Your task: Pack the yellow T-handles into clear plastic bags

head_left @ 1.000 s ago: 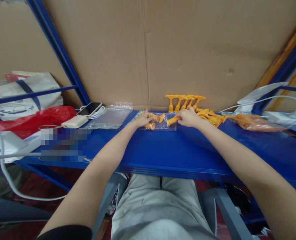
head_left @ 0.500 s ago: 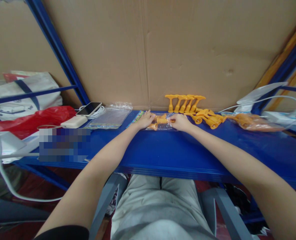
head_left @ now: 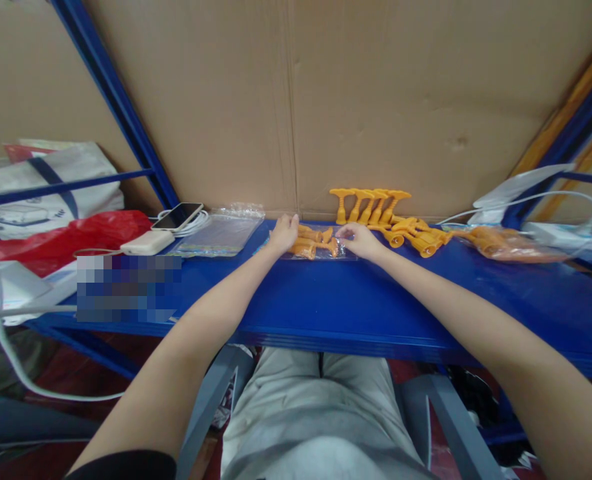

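Note:
Several orange plastic T-handled pieces (head_left: 310,249) with flared ends lie inside a clear plastic bag (head_left: 347,253) on the blue table. My left hand (head_left: 285,235) is closed over the bag's left end, its fingertips partly hidden. At the bag's right end, my right hand (head_left: 360,241) has its thumb and fingers bent together on the film, just right of the handles. Beyond my right hand, a row of matching orange pieces (head_left: 371,207) stands upright against the cardboard, and more loose orange pieces (head_left: 419,237) are heaped beside it.
A stack of flat clear bags (head_left: 221,232) lies to the left, near a phone (head_left: 179,217), a coiled white cable and a white power bank (head_left: 147,243). A filled bag of orange pieces (head_left: 506,243) rests at the right. Cardboard (head_left: 296,100) walls the back.
The orange pieces in the bag have shifted left and now lie more lengthwise. My left hand has curled around the bag's left end; my right fingers have come off an orange piece.

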The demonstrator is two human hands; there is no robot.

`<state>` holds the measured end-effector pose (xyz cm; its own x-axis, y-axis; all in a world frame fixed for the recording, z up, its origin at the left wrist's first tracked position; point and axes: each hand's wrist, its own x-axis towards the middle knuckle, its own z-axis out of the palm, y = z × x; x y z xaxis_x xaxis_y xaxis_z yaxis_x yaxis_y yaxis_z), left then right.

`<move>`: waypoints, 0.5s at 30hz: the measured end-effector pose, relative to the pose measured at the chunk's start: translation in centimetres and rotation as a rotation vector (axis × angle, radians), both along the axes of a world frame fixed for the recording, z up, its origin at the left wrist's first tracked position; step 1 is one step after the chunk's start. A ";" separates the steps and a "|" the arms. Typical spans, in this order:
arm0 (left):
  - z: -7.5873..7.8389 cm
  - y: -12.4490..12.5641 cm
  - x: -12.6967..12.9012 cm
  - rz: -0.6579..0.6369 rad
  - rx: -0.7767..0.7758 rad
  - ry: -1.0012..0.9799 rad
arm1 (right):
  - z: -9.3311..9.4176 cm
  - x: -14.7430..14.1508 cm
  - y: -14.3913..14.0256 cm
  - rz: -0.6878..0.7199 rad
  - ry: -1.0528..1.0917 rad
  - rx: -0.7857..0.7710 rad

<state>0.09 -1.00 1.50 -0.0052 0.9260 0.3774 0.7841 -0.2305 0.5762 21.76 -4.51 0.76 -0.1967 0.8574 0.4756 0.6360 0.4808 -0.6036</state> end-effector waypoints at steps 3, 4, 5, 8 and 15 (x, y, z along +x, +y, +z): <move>0.4 -0.4 0.0 0.049 -0.031 -0.035 | 0.1 0.3 -0.2 -0.012 -0.176 -0.024; 0.5 -0.6 0.0 0.055 -0.040 -0.041 | 0.1 0.4 -0.3 0.013 -0.216 -0.040; 0.6 -0.7 0.1 0.060 -0.045 -0.047 | 0.1 0.4 -0.3 0.054 -0.246 -0.045; 0.8 -1.1 0.2 0.066 -0.049 -0.046 | -0.1 0.3 -0.3 0.211 -0.262 0.009; 1.0 -1.1 -0.4 0.079 -0.090 0.058 | -0.7 0.2 0.1 0.423 -0.213 0.010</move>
<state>-0.30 -2.09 2.48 -0.0598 0.9536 0.2950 0.8305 -0.1164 0.5447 21.96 -4.37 0.10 -0.6219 0.6766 0.3943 0.4925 0.7294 -0.4748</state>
